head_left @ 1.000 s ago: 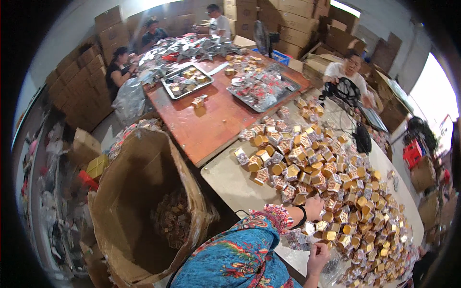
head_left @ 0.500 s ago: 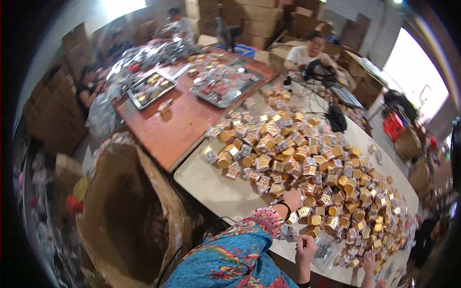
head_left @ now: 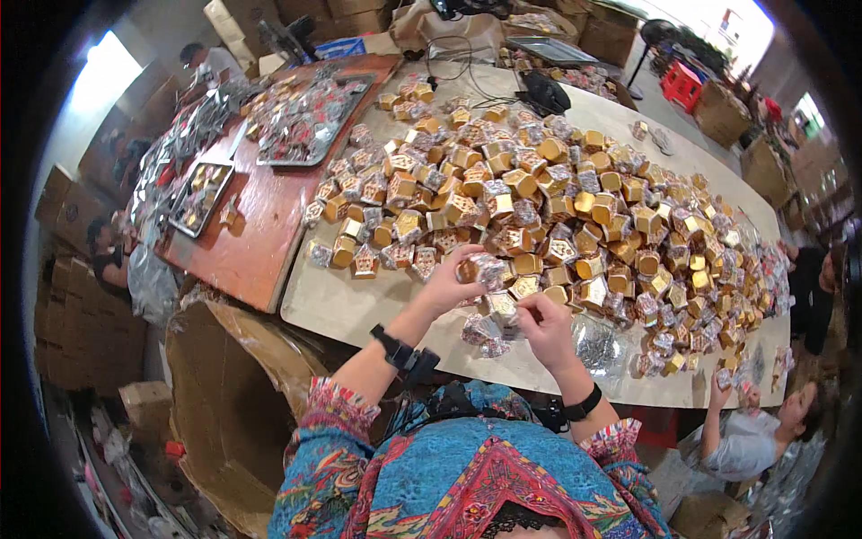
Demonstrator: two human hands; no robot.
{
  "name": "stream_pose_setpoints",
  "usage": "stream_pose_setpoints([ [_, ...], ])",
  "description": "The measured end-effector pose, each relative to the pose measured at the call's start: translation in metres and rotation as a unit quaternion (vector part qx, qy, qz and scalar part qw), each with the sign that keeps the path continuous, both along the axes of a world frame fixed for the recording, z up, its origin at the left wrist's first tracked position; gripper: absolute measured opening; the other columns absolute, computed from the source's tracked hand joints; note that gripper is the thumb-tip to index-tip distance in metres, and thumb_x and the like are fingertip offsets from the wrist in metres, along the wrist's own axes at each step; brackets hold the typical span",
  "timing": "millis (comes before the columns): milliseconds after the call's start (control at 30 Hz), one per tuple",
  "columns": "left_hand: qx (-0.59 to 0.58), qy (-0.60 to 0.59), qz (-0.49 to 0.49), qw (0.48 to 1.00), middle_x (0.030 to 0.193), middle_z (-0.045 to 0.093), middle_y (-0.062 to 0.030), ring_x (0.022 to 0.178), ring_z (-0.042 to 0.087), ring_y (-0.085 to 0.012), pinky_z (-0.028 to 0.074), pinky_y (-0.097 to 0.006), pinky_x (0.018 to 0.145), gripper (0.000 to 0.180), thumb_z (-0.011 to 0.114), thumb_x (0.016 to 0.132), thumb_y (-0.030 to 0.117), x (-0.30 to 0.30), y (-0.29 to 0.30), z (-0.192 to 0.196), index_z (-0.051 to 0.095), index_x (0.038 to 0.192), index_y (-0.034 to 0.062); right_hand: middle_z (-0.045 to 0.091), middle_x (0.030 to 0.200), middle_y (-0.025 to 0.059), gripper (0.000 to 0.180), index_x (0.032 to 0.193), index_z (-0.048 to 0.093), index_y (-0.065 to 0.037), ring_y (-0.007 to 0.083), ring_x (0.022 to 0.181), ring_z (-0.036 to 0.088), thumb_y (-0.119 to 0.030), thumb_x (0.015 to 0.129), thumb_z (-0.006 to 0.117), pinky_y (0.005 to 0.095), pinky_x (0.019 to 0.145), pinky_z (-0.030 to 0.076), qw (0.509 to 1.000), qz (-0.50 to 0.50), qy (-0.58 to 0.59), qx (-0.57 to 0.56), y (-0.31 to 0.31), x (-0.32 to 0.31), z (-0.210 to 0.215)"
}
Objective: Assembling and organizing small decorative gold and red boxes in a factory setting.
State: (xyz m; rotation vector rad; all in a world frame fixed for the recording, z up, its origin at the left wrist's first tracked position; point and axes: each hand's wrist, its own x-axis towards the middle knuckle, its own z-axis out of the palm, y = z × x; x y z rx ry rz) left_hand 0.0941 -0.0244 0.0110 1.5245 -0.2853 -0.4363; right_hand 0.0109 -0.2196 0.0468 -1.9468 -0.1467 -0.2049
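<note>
a small, house-shaped gold block in clear, crinkled plastic wrap [head_left: 488,271] lies between the thumb and fingers of the left hand [head_left: 446,287], gripped by them. just beside it, the right hand [head_left: 549,334] has its thumb and fingertips drawn together; whether they pinch any wrap is too small to tell. half a second ago the left hand reached into the heap of gold, white and brown wrapped blocks [head_left: 588,220]; now it holds one at the heap's near edge. the held block shows a brownish-gold end toward the thumb and glinting, silvery film beyond.
</note>
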Motion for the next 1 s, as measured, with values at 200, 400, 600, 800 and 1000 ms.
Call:
stream_pose_setpoints([
  [200, -0.03, -0.079, 0.054, 0.995, 0.12, 0.045, -0.008, 0.106, 0.049, -0.0148, 0.043, -0.029, 0.088, 0.07, 0.065, 0.066, -0.001, -0.029, 0.007, 0.007, 0.035, 0.129, 0.006, 0.056, 0.061, 0.0126, 0.008, 0.077, 0.056, 0.001, 0.0229, 0.054, 0.056, -0.006, 0.073, 0.059, 0.0314, 0.051, 0.044, 0.998, 0.027, -0.048, -0.007, 0.022, 0.01, 0.014],
  [400, -0.046, -0.065, 0.078, 0.994, 0.117, 0.047, -0.0065, 0.105, 0.05, -0.0163, 0.047, -0.03, 0.088, 0.066, 0.063, 0.064, -0.003, -0.04, 0.019, 0.011, 0.039, 0.125, 0.0068, 0.057, 0.065, 0.0139, 0.007, 0.074, 0.056, -0.003, 0.0302, 0.06, 0.058, -0.009, 0.073, 0.058, 0.0373, 0.054, 0.046, 0.993, 0.028, -0.091, -0.075, 0.036, 0.013, 0.02],
  [600, -0.048, -0.072, 0.068, 0.994, 0.115, 0.048, -0.0052, 0.105, 0.051, -0.0148, 0.046, -0.03, 0.087, 0.067, 0.064, 0.066, -0.005, -0.04, 0.021, 0.007, 0.036, 0.126, 0.0079, 0.057, 0.063, 0.0137, 0.008, 0.073, 0.054, -0.003, 0.0299, 0.058, 0.057, -0.009, 0.072, 0.059, 0.0378, 0.054, 0.046, 0.989, 0.034, -0.104, -0.096, 0.037, 0.016, 0.011],
  [800, 0.019, -0.114, 0.067, 0.991, 0.115, 0.048, -0.0044, 0.105, 0.05, -0.0139, 0.046, -0.03, 0.087, 0.066, 0.064, 0.065, -0.005, -0.041, 0.017, 0.012, 0.038, 0.125, 0.008, 0.057, 0.065, 0.0139, 0.008, 0.073, 0.054, -0.003, 0.03, 0.06, 0.057, -0.01, 0.072, 0.058, 0.0385, 0.055, 0.046, 0.99, 0.033, -0.088, -0.103, 0.033, 0.015, 0.011],
  [1000, 0.061, -0.165, 0.08, 0.981, 0.115, 0.046, -0.0048, 0.104, 0.05, -0.0142, 0.047, -0.03, 0.085, 0.066, 0.064, 0.066, -0.005, -0.045, 0.015, 0.018, 0.04, 0.125, 0.0084, 0.057, 0.065, 0.0147, 0.008, 0.072, 0.053, -0.002, 0.0308, 0.06, 0.057, -0.009, 0.072, 0.058, 0.0392, 0.055, 0.045, 0.989, 0.029, -0.097, -0.105, 0.032, 0.012, 0.012],
])
